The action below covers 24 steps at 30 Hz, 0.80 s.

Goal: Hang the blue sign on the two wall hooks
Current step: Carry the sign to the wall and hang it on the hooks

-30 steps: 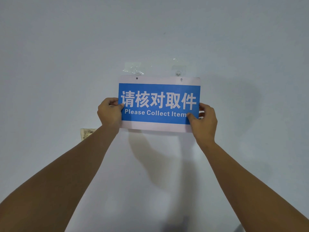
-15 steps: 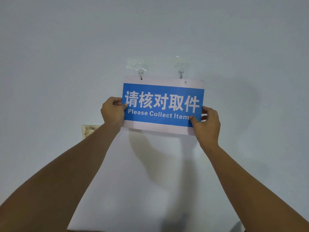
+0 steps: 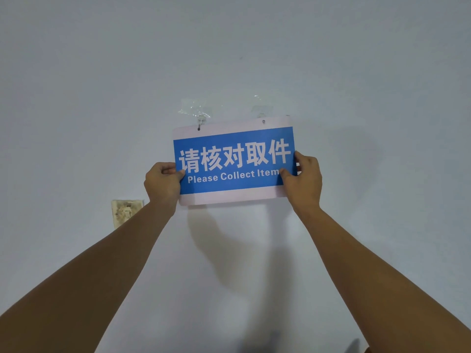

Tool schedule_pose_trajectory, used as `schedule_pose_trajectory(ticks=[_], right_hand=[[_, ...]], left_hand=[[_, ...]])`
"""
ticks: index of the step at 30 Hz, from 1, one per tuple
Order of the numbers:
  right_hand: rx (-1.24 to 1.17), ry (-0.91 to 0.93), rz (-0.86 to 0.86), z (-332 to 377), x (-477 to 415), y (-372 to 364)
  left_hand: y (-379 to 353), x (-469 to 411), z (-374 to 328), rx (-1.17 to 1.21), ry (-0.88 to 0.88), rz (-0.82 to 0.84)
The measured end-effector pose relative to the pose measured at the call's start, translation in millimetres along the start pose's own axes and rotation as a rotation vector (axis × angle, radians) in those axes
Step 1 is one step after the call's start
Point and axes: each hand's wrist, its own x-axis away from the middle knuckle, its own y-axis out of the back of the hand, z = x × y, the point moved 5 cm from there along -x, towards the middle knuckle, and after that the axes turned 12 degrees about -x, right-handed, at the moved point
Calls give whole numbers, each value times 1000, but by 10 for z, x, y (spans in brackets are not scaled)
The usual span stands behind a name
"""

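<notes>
While both hands, left (image 3: 163, 183) and right (image 3: 303, 180), pinch the blue sign (image 3: 234, 161), its 11 o'clock hole meets the left hook (image 3: 200, 121); the 1 o'clock hole needs seating next.

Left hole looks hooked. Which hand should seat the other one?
Right. The right hand grips the blue sign at the raised end, below the right hole, which covers the right hook. The left hand holds the end at the left hook.
</notes>
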Motion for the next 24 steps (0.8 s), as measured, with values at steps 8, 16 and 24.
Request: schedule_pose_trajectory(ticks=[8, 16, 24], right_hand=[[96, -33, 60, -147, -96, -96], [157, -38, 140, -298, -51, -219], [331, -75, 142, -329, -3, -331]], left_hand=[[28, -38, -52, -40, -25, -20], [42, -66, -57, -110, -75, -49], [-20, -9, -21, -399, -232, -56]])
